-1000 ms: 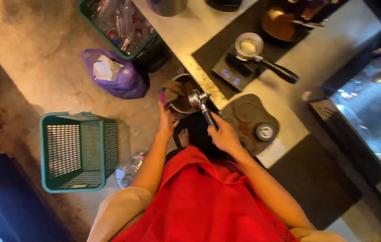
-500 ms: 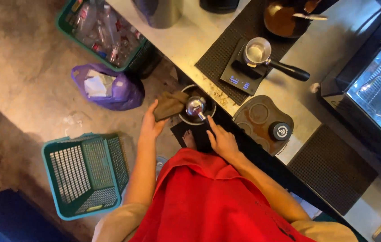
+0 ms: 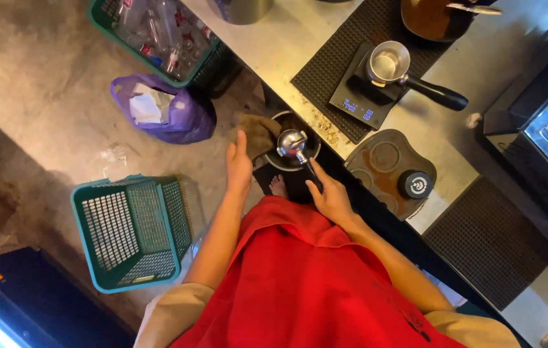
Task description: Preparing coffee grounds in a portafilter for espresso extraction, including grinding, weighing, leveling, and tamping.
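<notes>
Below the counter edge, the left hand [image 3: 239, 169] reaches up with fingers straight and together, its tips touching a brown cloth [image 3: 256, 133] draped at the rim of a round bin [image 3: 274, 161]. Just to the right, the portafilter [image 3: 292, 143] hangs over the bin's mouth, basket tipped toward it (whether it touches the rim I cannot tell). Its dark handle runs down into the right hand [image 3: 330, 198], whose fingers are wrapped closed around it. Farther right on the counter lies a tamping mat [image 3: 377, 169] with a black tamper [image 3: 415, 184].
</notes>
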